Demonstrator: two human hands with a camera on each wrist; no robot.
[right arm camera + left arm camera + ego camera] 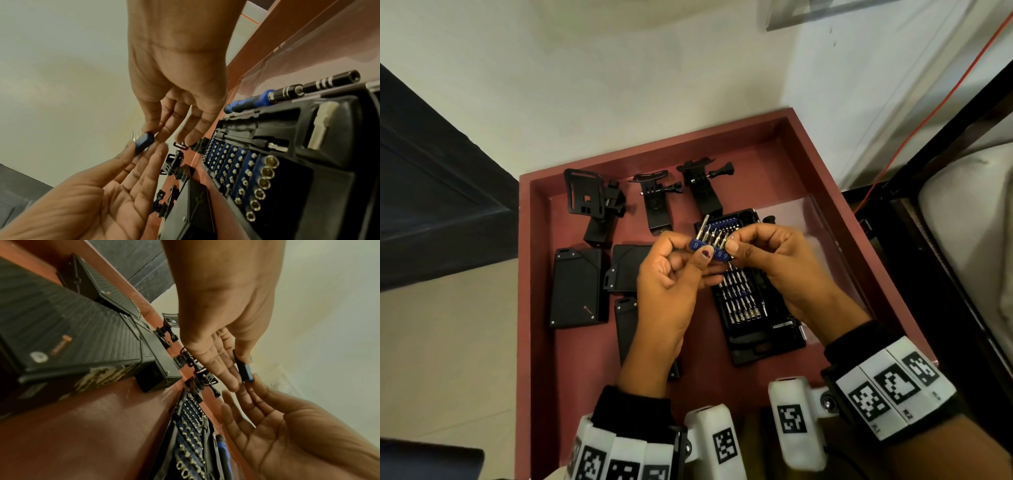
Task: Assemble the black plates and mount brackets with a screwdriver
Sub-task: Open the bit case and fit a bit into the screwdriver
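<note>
Partly, the left hand (671,274) hides two black plates (625,270).

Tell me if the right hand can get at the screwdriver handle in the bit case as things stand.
Probably not yet: the right hand pinches the blue bit strip along with the left hand. The screwdriver handle lies uncovered at the bit case's edge.

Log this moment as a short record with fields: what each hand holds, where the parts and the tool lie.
surface: red tray
left hand: pinches one end of the blue bit strip
right hand: pinches the strip's other end
bit strip: held above the tray, bits pointing up
bit case: open, on the tray's right side
screwdriver: lying by the case, not held
black plates: flat on the tray, left side
mount brackets: along the far side
</note>
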